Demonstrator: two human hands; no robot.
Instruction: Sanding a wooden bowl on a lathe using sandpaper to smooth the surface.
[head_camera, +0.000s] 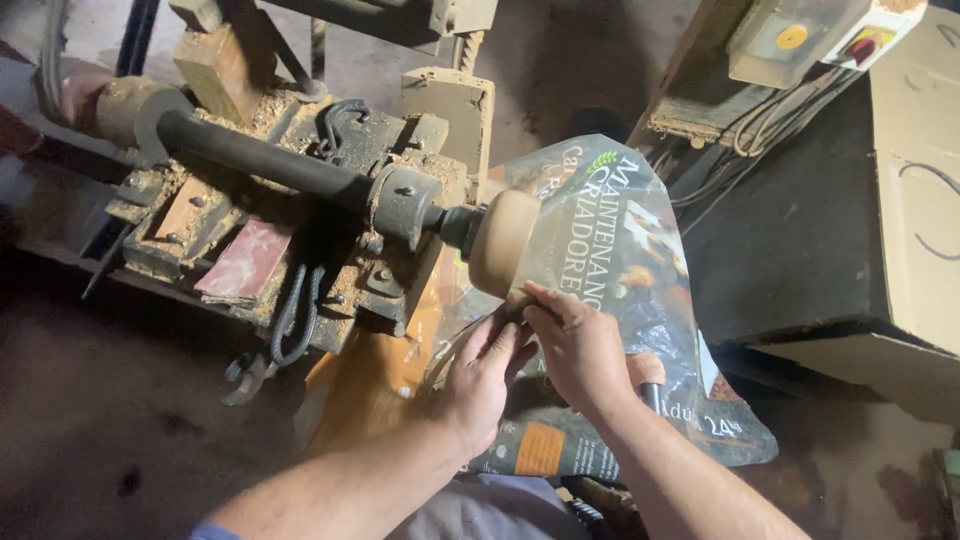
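A: What holds anything here?

B: A printed plastic sack (640, 300) hangs open under the wheel; what is in it stays hidden.

A: And the wheel?

B: A tan, rounded buffing wheel (503, 242), soft-looking, sits on the end of a black shaft (260, 160). The shaft runs through a grimy metal machine (300, 230) caked with sawdust.

A: The hands?

B: The left hand (480, 385) and right hand (578, 345) meet just below the wheel, fingers pinched narrowly on a small brown piece (517, 303) pressed to its lower rim. The piece is mostly hidden by fingers.

A: What surrounds them?

B: A wooden block (215, 60) stands behind the shaft, a switch box (810, 35) with cables (770, 125) sits upper right, and cardboard (915, 180) lies at the right. The sack blocks the view beneath.
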